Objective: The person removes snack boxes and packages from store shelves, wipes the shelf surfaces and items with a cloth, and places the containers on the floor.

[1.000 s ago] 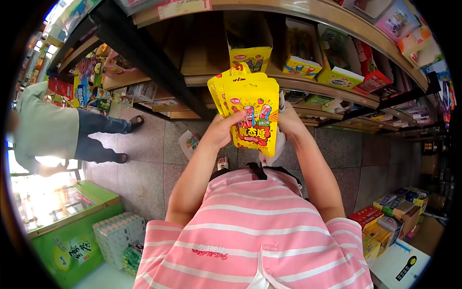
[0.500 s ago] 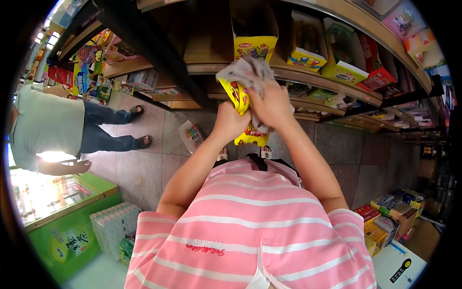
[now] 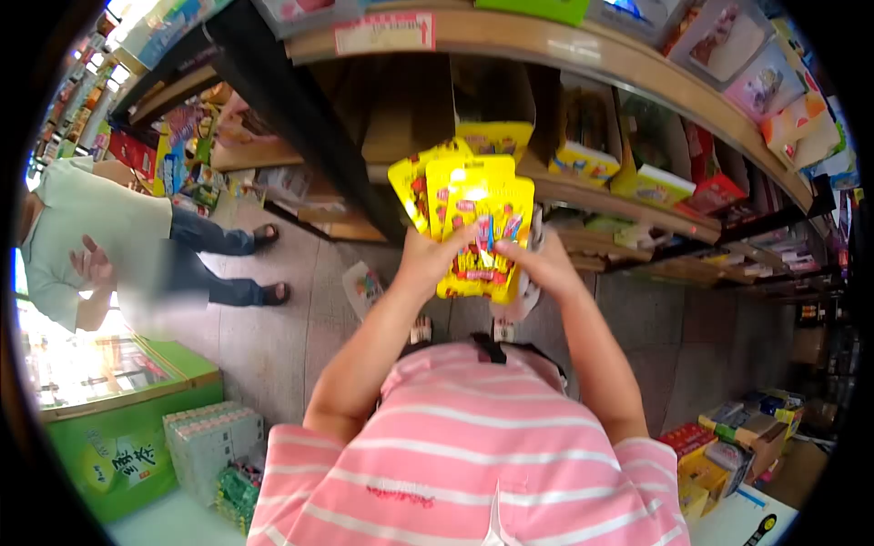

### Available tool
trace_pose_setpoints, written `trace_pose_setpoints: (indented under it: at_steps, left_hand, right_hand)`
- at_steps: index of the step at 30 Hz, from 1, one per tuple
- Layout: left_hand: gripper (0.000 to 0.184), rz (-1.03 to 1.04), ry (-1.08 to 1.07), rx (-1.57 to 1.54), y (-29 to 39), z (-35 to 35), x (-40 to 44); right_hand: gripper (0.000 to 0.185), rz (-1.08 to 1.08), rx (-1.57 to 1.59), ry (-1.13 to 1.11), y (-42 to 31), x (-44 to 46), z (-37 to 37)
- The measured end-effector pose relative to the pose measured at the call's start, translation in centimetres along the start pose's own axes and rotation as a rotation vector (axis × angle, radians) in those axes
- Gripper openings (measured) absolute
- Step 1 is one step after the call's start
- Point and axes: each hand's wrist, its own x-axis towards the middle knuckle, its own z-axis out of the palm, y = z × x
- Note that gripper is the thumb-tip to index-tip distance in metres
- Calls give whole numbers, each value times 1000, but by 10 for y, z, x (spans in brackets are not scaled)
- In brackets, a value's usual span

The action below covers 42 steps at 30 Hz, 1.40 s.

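Several bright yellow candy packets [image 3: 482, 196] are fanned out in front of me, their printed fronts facing up. My left hand [image 3: 431, 264] grips them at the lower left, thumb across the front. At their right edge, my right hand [image 3: 549, 266] lays its thumb on the nearest packet and holds a grey-white cloth [image 3: 521, 302], partly hidden under the fingers and packets. Just beyond the packets, a yellow display box [image 3: 496, 138] stands on the shelf, its lower part covered by them.
Wooden shelving [image 3: 583, 41] spans the front, with open snack boxes [image 3: 651, 182] on the right. A black post [image 3: 300, 109] slants down at left. A person [image 3: 118, 218] stands left beside a green freezer [image 3: 137, 455]. A plastic bag [image 3: 364, 284] lies on the floor. Cartons [image 3: 728, 446] sit at lower right.
The yellow packets, earlier bunched and partly under the cloth, are now fanned out flat. The cloth has moved down beneath my right hand. The other person's hand has risen to their chest.
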Motion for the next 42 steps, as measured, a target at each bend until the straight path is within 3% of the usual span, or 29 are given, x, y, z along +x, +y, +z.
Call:
trace_pose_setpoints:
  at_steps: [6,9,13,16,17,18,19,22,23,25,27,29,30,31,33,34,35,36,37,38,39,40,41,42]
  left_hand:
    - [29,49,148,-230,14,2,-5]
    - [30,53,174,-318,37,-21,-2]
    - [32,-271,-51,-550,44,-39,-10]
    - [33,-130,-83,-387,31,-6,-11]
    - [37,-117,-91,-393,14,-3,-6]
    - [37,-52,-117,-323,13,16,-11]
    - [39,-118,-170,-352,32,10,-14]
    - [38,27,-141,-260,40,-10,6]
    - [37,104,-134,-161,43,-2,-11]
    - [35,187,-68,-108,54,-19,-21]
    - [30,260,35,-39,46,-26,-18]
    - [27,275,116,-38,46,-33,-18]
    - [28,183,171,33,37,-42,-12]
    - [28,83,205,96,25,-47,-10]
    - [30,168,137,441,22,-24,-15]
    - [27,431,280,319,26,8,-27]
    - [32,400,217,373,29,4,-25]
    - [31,341,290,540,35,1,-32]
    - [30,-120,233,468,67,12,-45]
    - [22,336,305,571,28,32,-50]
    - [20,109,254,243,55,8,-49]
    - [22,90,246,244,55,11,-50]
    - [25,225,271,410,40,26,-58]
    - [26,71,255,176,68,2,-46]
  right_hand:
    - [38,-57,298,45,10,-12,-14]
    - [40,-132,473,218,10,-15,-48]
    - [45,-172,184,208,0,-7,-50]
    - [55,-279,118,125,-13,10,5]
    - [54,-279,290,-4,-16,14,17]
    - [52,-151,377,27,-18,12,17]
    - [51,-12,450,77,-21,16,15]
    - [47,-24,307,66,-30,48,21]
    - [47,-53,310,56,-26,30,18]
    - [42,-308,317,204,-13,30,22]
    - [37,-176,221,243,-34,12,2]
    - [34,-363,220,247,-40,7,-3]
    - [34,-392,25,277,-47,2,0]
    - [37,-188,-169,187,-82,-24,17]
    - [47,-671,-784,14,-75,-17,50]
    - [50,-728,-1165,123,-53,-9,61]
    - [42,-697,-1028,130,-69,-15,77]
    - [41,-731,-1048,142,-66,-9,86]
    - [42,-737,-991,161,-53,1,77]
    - [38,-862,-879,179,-52,-14,60]
    - [33,-771,-881,284,-51,15,71]
    - [30,-681,-793,312,-39,19,54]
    - [30,-622,-823,313,-40,-5,40]
    - [33,-332,-419,167,-37,26,34]
